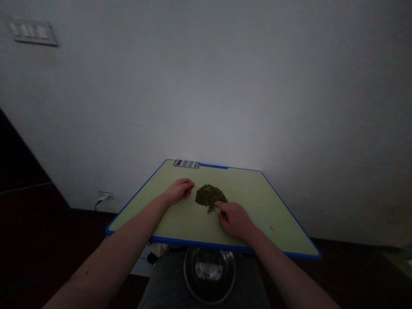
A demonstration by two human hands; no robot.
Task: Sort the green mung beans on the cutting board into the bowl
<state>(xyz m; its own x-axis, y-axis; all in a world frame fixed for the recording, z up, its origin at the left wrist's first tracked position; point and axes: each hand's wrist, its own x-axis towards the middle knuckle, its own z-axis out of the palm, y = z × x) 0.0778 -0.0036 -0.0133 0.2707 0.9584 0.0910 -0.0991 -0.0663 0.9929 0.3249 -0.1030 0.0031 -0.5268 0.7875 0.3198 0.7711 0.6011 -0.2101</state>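
A heap of small dark green grains point(209, 194) lies spread on a pale yellow-green board with a blue rim point(186, 223). At the heap's near right edge, my right hand point(236, 219) touches the grains with its outstretched index finger, the other fingers curled under. A few grains trail from the heap beside that fingertip. My left hand point(180, 190) rests on the board just left of the heap, its fingers bent together. Whatever those left fingers may hold is too small to make out.
A phone point(186, 164) lies at the board's far left edge, near the wall point(219, 86). Below the near edge, a shiny metal bowl point(210, 274) sits at my lap. A small dark sliver point(271, 228) lies on the board's right side. A plug point(103, 198) sits in a wall socket.
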